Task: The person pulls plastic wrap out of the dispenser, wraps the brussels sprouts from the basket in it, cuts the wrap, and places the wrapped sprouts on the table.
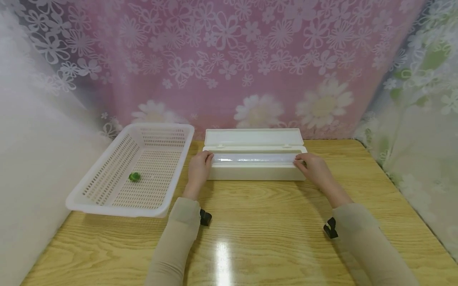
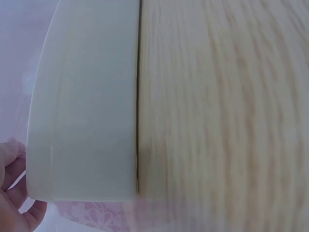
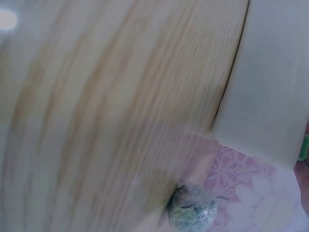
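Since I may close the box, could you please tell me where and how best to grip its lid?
Probably midway along the free long edge of the lid, coming from above: it is open behind the box, and the hinges hold the opposite edge.

Soft, fairly even light fills the head view, with 1 bright streak of glare on the wood-grain tabletop [image 1: 264,230] near the bottom edge and white highlights on the cling film roll [image 1: 254,159]. Faint shadows lie beside the right sleeve [image 1: 375,246] and below the white plastic basket [image 1: 118,210]. The 2 wrist views look cooler and hazy, with blurred wood grain; the right has a blown-out spot at top left. In the left, the dispenser box [image 2: 87,106] bows at its outer edge.
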### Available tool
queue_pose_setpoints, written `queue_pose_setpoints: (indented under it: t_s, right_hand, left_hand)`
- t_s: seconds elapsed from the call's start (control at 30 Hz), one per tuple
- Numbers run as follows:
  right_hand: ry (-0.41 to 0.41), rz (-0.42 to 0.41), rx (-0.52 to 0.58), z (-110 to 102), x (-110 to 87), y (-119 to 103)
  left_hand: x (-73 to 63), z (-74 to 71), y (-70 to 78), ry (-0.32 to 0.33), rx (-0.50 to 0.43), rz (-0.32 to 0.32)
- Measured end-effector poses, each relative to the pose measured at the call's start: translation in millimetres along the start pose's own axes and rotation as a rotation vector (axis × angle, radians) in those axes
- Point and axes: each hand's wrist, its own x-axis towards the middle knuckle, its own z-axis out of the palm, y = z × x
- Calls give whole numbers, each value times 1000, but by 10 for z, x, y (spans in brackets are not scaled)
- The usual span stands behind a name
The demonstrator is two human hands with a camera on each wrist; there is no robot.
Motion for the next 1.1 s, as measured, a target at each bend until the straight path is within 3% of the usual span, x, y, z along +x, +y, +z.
queue_pose_setpoints:
  t_s: [0.4,0.67,0.9,1.1]
  right_hand:
    - [-44,-13,-31,16,70,-48]
    - [-48,-11,-61,12,85,-25]
    - [-12,-51,-117,-2,80,-36]
    - [17,-25,-152,-1,110,-37]
  left_hand:
    - [-6,12,14,24,-43,-60]
    - [1,21,15,46,-46,-63]
    - [18,-1,40,47,-45,-76]
    - [39,-5,66,51,-49,-90]
